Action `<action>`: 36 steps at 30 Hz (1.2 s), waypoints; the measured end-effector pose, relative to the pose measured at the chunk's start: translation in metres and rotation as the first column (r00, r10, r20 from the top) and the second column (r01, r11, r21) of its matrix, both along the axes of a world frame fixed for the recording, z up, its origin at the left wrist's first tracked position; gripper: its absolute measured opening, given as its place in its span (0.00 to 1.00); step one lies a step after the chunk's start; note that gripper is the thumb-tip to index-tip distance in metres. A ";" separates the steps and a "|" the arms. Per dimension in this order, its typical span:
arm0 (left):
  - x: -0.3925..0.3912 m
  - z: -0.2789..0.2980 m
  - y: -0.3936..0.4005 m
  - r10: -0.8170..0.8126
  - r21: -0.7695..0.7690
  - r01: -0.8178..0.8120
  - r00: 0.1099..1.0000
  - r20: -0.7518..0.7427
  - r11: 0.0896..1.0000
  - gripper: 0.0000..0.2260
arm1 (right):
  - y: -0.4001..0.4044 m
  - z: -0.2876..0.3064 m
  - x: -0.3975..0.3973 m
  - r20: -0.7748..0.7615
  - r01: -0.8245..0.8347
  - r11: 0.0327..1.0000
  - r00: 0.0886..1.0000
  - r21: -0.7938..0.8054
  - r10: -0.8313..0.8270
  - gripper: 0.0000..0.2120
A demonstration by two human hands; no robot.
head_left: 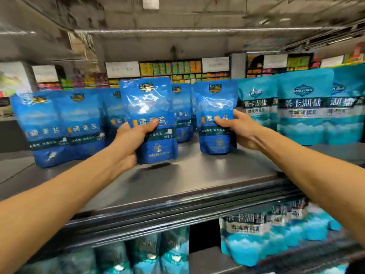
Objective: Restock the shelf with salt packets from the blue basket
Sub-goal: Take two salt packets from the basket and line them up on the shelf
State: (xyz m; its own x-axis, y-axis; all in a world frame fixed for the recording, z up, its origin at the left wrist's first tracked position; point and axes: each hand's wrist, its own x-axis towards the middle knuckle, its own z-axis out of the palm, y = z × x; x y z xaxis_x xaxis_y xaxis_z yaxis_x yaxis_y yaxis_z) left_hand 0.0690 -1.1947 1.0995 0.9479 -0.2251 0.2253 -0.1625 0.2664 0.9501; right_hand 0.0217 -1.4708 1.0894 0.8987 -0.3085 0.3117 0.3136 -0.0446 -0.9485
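My left hand (132,139) grips a dark blue salt packet (148,103) upright, its bottom just above the grey metal shelf (177,180). My right hand (240,129) holds a second dark blue salt packet (216,107) by its right side, thumb across the front; this packet stands on the shelf. More dark blue salt packets (59,123) stand in a row on the left and behind the two held ones. The blue basket is not in view.
Teal salt packets (304,107) fill the right part of the same shelf. The lower shelf holds more teal packets (276,234) and darker ones (150,254). Bare shelf surface lies in front of the held packets. Other store shelves stand in the background.
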 end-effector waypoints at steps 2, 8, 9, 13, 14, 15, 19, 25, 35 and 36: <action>0.012 -0.002 -0.008 0.018 -0.010 -0.018 1.000 0.011 1.000 0.05 | -0.016 0.000 0.007 -0.084 -0.073 0.995 0.994 -0.071 0.067 0.22; 0.041 -0.010 -0.004 0.012 0.051 -0.015 0.998 0.058 0.999 0.10 | -0.035 0.006 0.032 -0.041 0.001 0.997 0.999 -0.073 -0.004 0.28; 0.045 -0.011 -0.003 0.015 0.052 -0.018 0.998 0.061 0.998 0.11 | -0.037 0.007 0.039 -0.029 0.039 0.996 0.999 -0.079 -0.041 0.28; 0.054 -0.016 0.000 0.026 0.029 -0.028 0.996 0.086 0.999 0.12 | -0.048 0.014 0.063 -0.082 0.141 0.950 0.982 -0.278 -0.170 0.26; 0.056 -0.018 0.000 0.025 0.029 -0.028 0.995 0.097 0.999 0.12 | -0.050 0.015 0.066 -0.097 0.156 0.922 0.974 -0.355 -0.202 0.27; 0.056 -0.020 0.001 0.026 0.031 -0.030 0.994 0.105 0.999 0.12 | -0.052 0.016 0.068 -0.112 0.161 0.901 0.968 -0.403 -0.223 0.28; 0.054 -0.023 0.001 0.018 0.031 -0.022 0.992 0.128 0.999 0.13 | -0.062 0.015 0.074 -0.093 0.187 0.888 0.964 -0.419 -0.247 0.30; 0.053 -0.019 0.002 0.023 0.024 -0.026 0.990 0.142 0.999 0.14 | -0.054 0.016 0.092 -0.069 0.269 0.895 0.947 -0.356 -0.312 0.24; 0.055 -0.024 0.003 0.009 0.001 -0.010 0.990 0.141 1.000 0.14 | -0.043 0.023 0.146 -0.152 0.282 0.888 0.923 -0.362 -0.355 0.16; 0.055 -0.024 0.003 0.009 0.003 -0.010 0.990 0.144 1.000 0.14 | -0.042 0.023 0.150 -0.150 0.292 0.889 0.920 -0.352 -0.361 0.16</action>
State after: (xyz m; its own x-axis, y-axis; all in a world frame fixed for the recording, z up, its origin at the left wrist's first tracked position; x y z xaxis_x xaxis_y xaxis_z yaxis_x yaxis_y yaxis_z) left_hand 0.1240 -1.1919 1.0752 0.9078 -0.2176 0.3586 -0.3001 0.2606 0.9176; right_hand 0.1715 -1.5130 1.1120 0.8184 -0.5118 0.2614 0.0281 -0.4187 -0.9077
